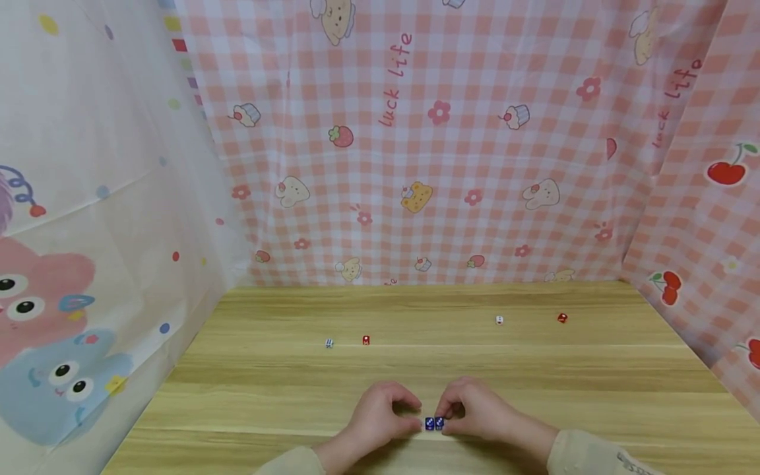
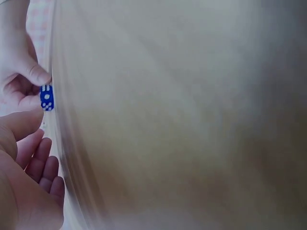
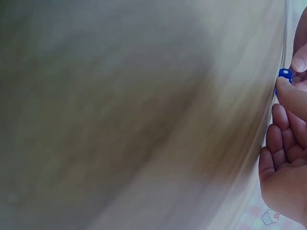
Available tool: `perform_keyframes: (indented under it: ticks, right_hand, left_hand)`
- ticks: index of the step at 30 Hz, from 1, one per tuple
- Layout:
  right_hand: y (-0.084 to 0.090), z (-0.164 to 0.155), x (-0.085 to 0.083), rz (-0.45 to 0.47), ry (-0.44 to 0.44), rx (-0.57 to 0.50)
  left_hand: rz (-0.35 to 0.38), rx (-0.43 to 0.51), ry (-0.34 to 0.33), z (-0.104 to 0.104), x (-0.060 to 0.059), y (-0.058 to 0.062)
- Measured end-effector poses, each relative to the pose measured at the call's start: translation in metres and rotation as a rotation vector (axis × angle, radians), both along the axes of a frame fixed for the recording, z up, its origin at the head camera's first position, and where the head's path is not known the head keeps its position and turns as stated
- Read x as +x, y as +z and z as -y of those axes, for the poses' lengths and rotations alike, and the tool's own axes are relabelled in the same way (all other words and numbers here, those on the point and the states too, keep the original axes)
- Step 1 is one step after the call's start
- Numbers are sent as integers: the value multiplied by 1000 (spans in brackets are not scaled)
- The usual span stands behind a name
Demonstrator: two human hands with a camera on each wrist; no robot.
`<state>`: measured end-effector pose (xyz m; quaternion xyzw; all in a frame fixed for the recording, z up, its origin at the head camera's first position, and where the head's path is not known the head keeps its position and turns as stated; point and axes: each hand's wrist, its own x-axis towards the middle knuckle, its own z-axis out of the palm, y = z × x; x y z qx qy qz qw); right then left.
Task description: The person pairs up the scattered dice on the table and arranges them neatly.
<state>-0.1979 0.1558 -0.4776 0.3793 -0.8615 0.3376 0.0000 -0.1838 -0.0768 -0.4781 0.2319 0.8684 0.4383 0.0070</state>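
Two blue dice [image 1: 429, 424] with white pips sit side by side on the table, near its front edge. My right hand [image 1: 479, 410] pinches the right blue die [image 1: 439, 423] between thumb and fingers. In the right wrist view its thumb [image 3: 290, 96] covers part of a blue die [image 3: 286, 74]. Just left of the pair is my left hand [image 1: 380, 414], thumb and index finger parted with a gap between them. The left wrist view shows the blue dice [image 2: 47, 97] beyond the left thumb [image 2: 26, 122], with the right hand [image 2: 19, 72] behind.
Farther back on the wooden table [image 1: 267, 389] lie a light die [image 1: 329, 343] and a red die [image 1: 365, 340] on the left. A white die [image 1: 499, 320] and another red die [image 1: 562, 318] lie on the right. A checked cloth [image 1: 451, 152] hangs behind the table.
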Motion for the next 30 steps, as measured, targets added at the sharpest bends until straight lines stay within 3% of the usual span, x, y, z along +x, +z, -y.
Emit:
perform_keyframes:
  ticks: [15,30]
  right_hand:
    - [0,1,-1,-4,-9,21]
    - [-2,0,-3,26,11,28]
  left_hand:
    - [-5,-31,93,26,-8,3]
    - [-30,20,184,59,-25,12]
